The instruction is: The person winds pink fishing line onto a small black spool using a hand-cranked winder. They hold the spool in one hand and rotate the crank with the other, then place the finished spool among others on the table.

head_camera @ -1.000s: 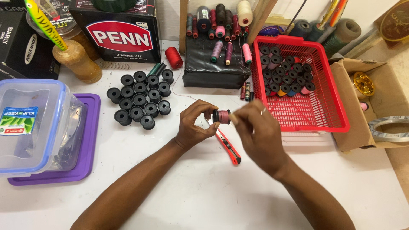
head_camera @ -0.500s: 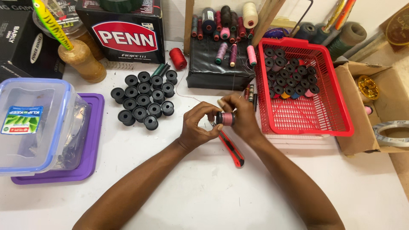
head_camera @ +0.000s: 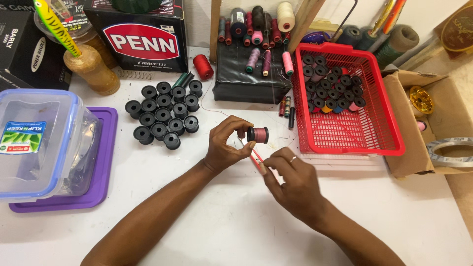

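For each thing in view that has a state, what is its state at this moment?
Left hand: grip shut on small spool.
Small spool: wound with pink thread, held above the table.
Right hand: fingers pinched below the spool; whether on thread, cannot tell.
Red basket: partly filled with spools.
Clear container: lid off, lying under it.

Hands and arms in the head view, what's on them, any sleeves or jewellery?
Both forearms are bare, with no sleeves in view. The right hand wears a thin silvery ring on one of its fingers. The left hand shows no ring, watch or glove.
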